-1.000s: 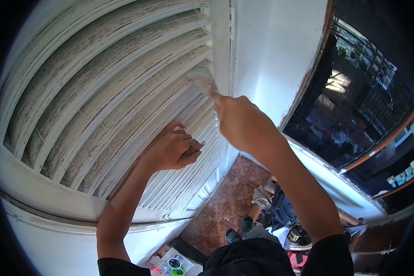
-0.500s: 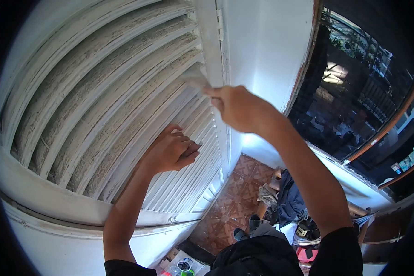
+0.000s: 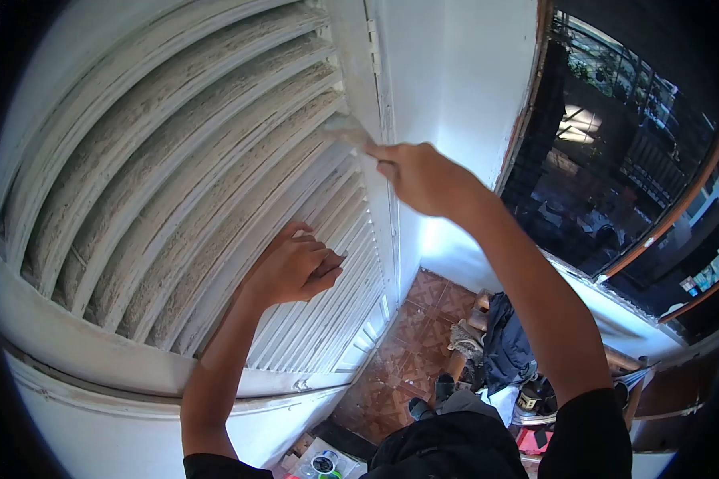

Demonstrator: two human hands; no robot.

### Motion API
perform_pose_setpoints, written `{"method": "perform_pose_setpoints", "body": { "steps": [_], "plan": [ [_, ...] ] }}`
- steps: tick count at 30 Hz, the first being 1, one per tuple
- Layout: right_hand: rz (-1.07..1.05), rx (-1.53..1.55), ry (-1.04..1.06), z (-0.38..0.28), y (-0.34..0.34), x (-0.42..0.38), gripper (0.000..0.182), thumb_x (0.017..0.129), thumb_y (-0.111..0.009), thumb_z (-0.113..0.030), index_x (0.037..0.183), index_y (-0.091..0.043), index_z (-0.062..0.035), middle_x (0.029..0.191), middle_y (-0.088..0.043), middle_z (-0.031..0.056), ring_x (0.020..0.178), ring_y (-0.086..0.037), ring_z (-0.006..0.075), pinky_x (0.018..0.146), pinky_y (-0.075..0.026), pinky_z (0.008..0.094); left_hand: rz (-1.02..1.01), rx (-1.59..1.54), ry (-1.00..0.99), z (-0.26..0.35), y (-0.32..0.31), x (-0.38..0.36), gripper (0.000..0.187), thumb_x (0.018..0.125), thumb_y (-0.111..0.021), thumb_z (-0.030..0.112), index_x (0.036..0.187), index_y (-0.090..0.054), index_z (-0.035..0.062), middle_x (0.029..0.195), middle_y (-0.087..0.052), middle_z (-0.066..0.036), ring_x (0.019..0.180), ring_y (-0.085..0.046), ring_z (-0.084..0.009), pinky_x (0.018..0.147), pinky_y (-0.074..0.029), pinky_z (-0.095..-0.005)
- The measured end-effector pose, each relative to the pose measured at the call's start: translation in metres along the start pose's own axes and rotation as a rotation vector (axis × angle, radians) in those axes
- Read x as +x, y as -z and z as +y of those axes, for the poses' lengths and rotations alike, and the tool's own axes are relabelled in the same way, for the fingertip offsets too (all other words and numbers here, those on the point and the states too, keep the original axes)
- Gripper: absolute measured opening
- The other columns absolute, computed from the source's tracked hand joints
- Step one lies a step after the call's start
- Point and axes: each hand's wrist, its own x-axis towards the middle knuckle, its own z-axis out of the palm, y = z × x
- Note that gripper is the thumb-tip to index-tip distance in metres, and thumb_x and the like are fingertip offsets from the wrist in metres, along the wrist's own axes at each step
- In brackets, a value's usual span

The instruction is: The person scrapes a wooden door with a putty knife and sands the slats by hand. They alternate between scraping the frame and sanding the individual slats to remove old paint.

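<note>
My right hand [image 3: 427,177] is closed around the handle of a pale, blurred brush-like tool [image 3: 348,130]. The tool's end lies against the right ends of the slats of a white louvred door [image 3: 216,152], near the door's side frame. Thick grey-brown dust covers the upper slats, while those lower down look whiter. My left hand [image 3: 295,265] rests against the slats below and left of the tool, with its fingers curled; whether they hold anything cannot be made out.
A dark glass window [image 3: 615,152] with a wooden frame is on the right. On the tiled floor [image 3: 399,359] below, a dark bag [image 3: 507,339] and piled items lie beside my feet. A small round container [image 3: 324,461] stands at the bottom.
My right hand has shifted slightly up and to the right with the tool. My left hand has stayed almost in place on the slats.
</note>
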Motion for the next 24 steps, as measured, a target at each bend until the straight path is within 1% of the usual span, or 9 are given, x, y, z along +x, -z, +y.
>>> {"method": "perform_pose_setpoints", "body": {
  "steps": [3, 5, 6, 13, 15, 16, 19, 22, 24],
  "plan": [
    [0.103, -0.123, 0.120, -0.005, -0.009, -0.008, 0.037, 0.103, -0.050, -0.017, 0.139, -0.057, -0.0083, 0.085, -0.070, 0.0263, 0.061, -0.064, 0.0266, 0.069, -0.052, 0.0394, -0.014, 0.035, 0.013, -0.001, 0.002, 0.000, 0.015, 0.087, -0.069, 0.022, 0.083, -0.072, 0.0083, 0.065, -0.063, -0.003, 0.071, -0.063, -0.0207, 0.104, -0.039, -0.0407],
    [-0.066, 0.004, -0.040, -0.010, 0.007, -0.009, 0.041, 0.103, -0.047, -0.018, 0.143, -0.053, -0.0160, 0.100, -0.068, 0.0298, 0.091, -0.070, 0.0394, 0.084, -0.056, 0.0469, -0.045, 0.010, 0.047, 0.003, 0.006, 0.001, 0.015, 0.087, -0.069, 0.022, 0.081, -0.071, 0.0081, 0.066, -0.063, -0.003, 0.071, -0.063, -0.0207, 0.104, -0.039, -0.0407],
    [0.073, 0.018, 0.056, -0.006, 0.001, -0.003, 0.037, 0.103, -0.050, -0.019, 0.139, -0.057, -0.0131, 0.083, -0.068, 0.0279, 0.067, -0.068, 0.0355, 0.070, -0.053, 0.0422, -0.043, 0.014, 0.043, 0.002, 0.006, 0.001, 0.015, 0.087, -0.069, 0.022, 0.081, -0.071, 0.0081, 0.066, -0.063, -0.003, 0.071, -0.063, -0.0207, 0.104, -0.039, -0.0407],
    [-0.085, 0.045, 0.066, 0.017, -0.018, -0.049, 0.042, 0.104, -0.051, -0.026, 0.146, -0.051, -0.0250, 0.075, -0.066, 0.0254, 0.060, -0.066, 0.0271, 0.067, -0.052, 0.0400, 0.004, 0.058, 0.002, -0.002, 0.003, -0.002, 0.011, 0.085, -0.072, 0.021, 0.083, -0.071, 0.0101, 0.068, -0.065, -0.002, 0.073, -0.064, -0.0199, 0.100, -0.040, -0.0388],
    [-0.159, 0.115, -0.140, 0.023, -0.037, -0.075, 0.044, 0.103, -0.049, -0.033, 0.146, -0.048, -0.0219, 0.091, -0.070, 0.0249, 0.081, -0.070, 0.0403, 0.078, -0.053, 0.0488, 0.005, 0.034, -0.022, -0.001, 0.003, -0.001, 0.010, 0.084, -0.073, 0.021, 0.085, -0.071, 0.0111, 0.067, -0.064, -0.001, 0.072, -0.064, -0.0200, 0.098, -0.041, -0.0381],
    [-0.161, 0.210, -0.224, 0.034, -0.056, -0.085, 0.042, 0.104, -0.049, -0.033, 0.143, -0.051, -0.0183, 0.090, -0.070, 0.0244, 0.080, -0.070, 0.0390, 0.078, -0.052, 0.0487, 0.015, 0.039, -0.017, -0.001, 0.002, -0.002, 0.010, 0.084, -0.073, 0.021, 0.085, -0.071, 0.0111, 0.067, -0.064, -0.001, 0.072, -0.064, -0.0200, 0.098, -0.041, -0.0381],
    [-0.135, 0.283, -0.233, 0.080, -0.130, -0.108, 0.040, 0.103, -0.050, -0.035, 0.131, -0.059, -0.0082, 0.087, -0.070, 0.0241, 0.077, -0.070, 0.0357, 0.077, -0.052, 0.0477, 0.000, 0.032, -0.013, -0.001, 0.003, -0.003, 0.012, 0.082, -0.076, 0.024, 0.086, -0.074, 0.0122, 0.086, -0.067, -0.002, 0.086, -0.063, -0.0205, 0.096, -0.043, -0.0388],
    [-0.287, 0.268, -0.147, 0.073, -0.154, -0.113, 0.039, 0.100, -0.055, -0.032, 0.127, -0.062, -0.0044, 0.082, -0.069, 0.0242, 0.077, -0.070, 0.0344, 0.076, -0.053, 0.0449, 0.008, -0.048, 0.046, 0.000, 0.001, -0.008, 0.017, 0.078, -0.080, 0.028, 0.090, -0.081, 0.0164, 0.125, -0.052, -0.006, 0.120, -0.048, -0.0264, 0.098, -0.043, -0.0414],
    [-0.282, 0.336, -0.093, 0.064, -0.158, -0.100, 0.037, 0.098, -0.058, -0.030, 0.123, -0.064, -0.0032, 0.082, -0.070, 0.0234, 0.077, -0.070, 0.0342, 0.075, -0.053, 0.0434, 0.020, -0.002, 0.006, 0.000, 0.000, -0.008, 0.018, 0.077, -0.080, 0.029, 0.091, -0.081, 0.0172, 0.128, -0.053, -0.005, 0.122, -0.048, -0.0266, 0.100, -0.043, -0.0410]
  ]
}}
